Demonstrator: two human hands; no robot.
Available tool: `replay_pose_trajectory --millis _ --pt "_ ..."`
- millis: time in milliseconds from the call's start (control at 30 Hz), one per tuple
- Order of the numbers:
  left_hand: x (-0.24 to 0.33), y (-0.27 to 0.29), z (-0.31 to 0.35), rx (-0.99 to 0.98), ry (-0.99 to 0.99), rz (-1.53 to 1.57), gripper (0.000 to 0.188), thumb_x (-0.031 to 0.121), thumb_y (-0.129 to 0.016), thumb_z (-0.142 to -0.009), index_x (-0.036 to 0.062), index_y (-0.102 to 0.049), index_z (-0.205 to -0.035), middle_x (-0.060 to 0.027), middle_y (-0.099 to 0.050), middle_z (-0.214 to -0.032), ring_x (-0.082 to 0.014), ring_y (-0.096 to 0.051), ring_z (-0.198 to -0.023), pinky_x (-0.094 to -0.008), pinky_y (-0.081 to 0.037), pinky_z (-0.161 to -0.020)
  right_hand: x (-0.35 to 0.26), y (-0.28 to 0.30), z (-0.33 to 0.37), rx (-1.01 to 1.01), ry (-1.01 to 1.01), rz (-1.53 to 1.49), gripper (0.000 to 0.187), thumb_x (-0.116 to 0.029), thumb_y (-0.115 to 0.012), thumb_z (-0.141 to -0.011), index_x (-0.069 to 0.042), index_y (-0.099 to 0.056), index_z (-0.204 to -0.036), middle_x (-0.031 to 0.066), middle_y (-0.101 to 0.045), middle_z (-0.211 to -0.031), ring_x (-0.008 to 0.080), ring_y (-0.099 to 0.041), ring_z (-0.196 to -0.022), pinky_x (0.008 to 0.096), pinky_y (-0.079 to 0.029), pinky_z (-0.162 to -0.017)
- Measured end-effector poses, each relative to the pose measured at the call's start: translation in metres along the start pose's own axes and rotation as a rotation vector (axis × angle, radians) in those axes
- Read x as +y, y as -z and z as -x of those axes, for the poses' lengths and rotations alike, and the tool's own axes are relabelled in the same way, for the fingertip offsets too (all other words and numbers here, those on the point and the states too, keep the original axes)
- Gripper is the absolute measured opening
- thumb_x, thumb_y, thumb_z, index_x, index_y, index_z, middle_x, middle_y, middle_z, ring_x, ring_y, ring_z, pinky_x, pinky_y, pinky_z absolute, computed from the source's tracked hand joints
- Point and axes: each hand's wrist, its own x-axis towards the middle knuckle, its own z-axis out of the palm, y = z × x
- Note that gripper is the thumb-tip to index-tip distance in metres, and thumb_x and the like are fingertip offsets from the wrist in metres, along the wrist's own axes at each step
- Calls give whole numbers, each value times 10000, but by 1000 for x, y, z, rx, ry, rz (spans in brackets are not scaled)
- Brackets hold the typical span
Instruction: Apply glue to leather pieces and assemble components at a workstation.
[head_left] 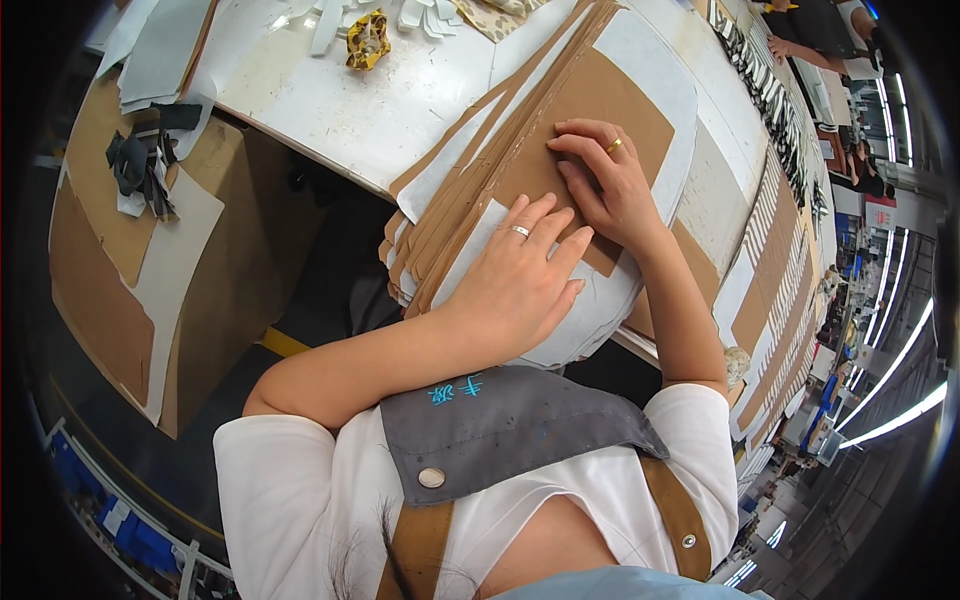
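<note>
Left hand wide on stack; right hand beside it, loosely curled. Below hands: apron, blue characters. Ahead: white counter. Far right: strip lights.

patterned fabric cut off above, brown sheet partly hidden

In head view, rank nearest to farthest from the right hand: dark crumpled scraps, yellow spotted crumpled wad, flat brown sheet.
1. Flat brown sheet, under the right hand.
2. Yellow spotted crumpled wad, upper left.
3. Dark crumpled scraps, far left.
</note>
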Motion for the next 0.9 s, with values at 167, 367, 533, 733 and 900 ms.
replay_pose_trajectory --millis 167,367,533,733,900 --pt "-1 -2 0 -9 17 -26 433 144 -548 -820 -49 -426 -1187 -226 -422 -1186 -387 -350 -1183 -477 -252 -1022 3 1 1 49 -64 -106 252 -64 -581 -776 -63 -525 -1023 63 -535 -1095 257 -484 -1032 361 -381 -883" --pt "-1 1 0 -35 9 -48 435 138 -549 -817 -42 -423 -1192 -200 -440 -1171 -363 -360 -1185 -471 -252 -1023 14 12 9 106 -177 -131 343 -81 -579 -793 -56 -472 -1117 86 -526 -1159 265 -466 -1091 374 -346 -939" --pt "-2 4 -3 -60 13 -69 441 130 -552 -816 -35 -416 -1202 -189 -446 -1165 -359 -373 -1180 -469 -259 -1021 12 11 8 0 -126 -24 386 -124 -559 -826 -79 -444 -1192 78 -490 -1253 268 -403 -1203 398 -278 -1018" --pt "0 4 -4 -71 10 -92 439 130 -554 -819 -30 -415 -1203 -184 -450 -1160 -363 -380 -1176 -472 -266 -1017 11 9 11 -38 -182 45 403 -151 -502 -867 -88 -409 -1255 63 -452 -1305 252 -342 -1261 414 -203 -1065" --pt "-1 3 -3 -67 11 -95 435 125 -556 -818 -29 -416 -1201 -183 -451 -1157 -366 -379 -1177 -476 -267 -1015 12 9 11 -45 -198 38 402 -227 -492 -880 -93 -403 -1248 60 -438 -1313 237 -342 -1258 415 -203 -1066"
